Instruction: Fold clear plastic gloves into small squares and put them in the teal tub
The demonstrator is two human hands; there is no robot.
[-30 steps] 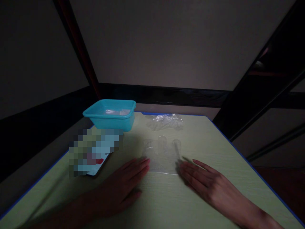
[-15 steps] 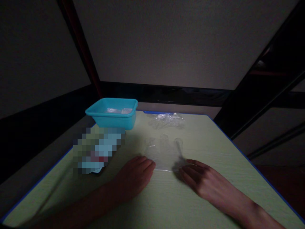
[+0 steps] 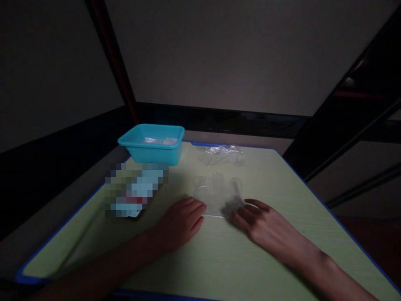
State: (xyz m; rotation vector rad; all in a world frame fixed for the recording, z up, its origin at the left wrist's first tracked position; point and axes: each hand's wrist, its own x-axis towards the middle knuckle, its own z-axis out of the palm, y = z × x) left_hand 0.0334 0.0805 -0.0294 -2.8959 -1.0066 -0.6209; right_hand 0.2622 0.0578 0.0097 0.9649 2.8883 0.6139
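Observation:
A clear disposable plastic glove (image 3: 217,198) lies flat on the table, its finger ends pointing away from me and its cuff edge towards me. My left hand (image 3: 183,218) rests palm down at the cuff's left corner; its fingertips touch the film, and the thumb stands a little apart below them. At the right corner of the cuff, my right hand (image 3: 257,221) has bent fingers closed at the film, with one outer finger lifted away. The exact contact under the right fingertips is partly hidden by shadow.
A crumpled clear plastic piece (image 3: 222,155) lies near the far edge. A turquoise basin (image 3: 153,154) with whitish things inside stands at the back left. Before it lies a blurred-out flat object (image 3: 139,190). The pale table (image 3: 213,259) has a blue rim.
The view has shifted slightly, showing more of the table's near edge. My left thumb has parted a little from the fingers. The glove stays in place between both hands.

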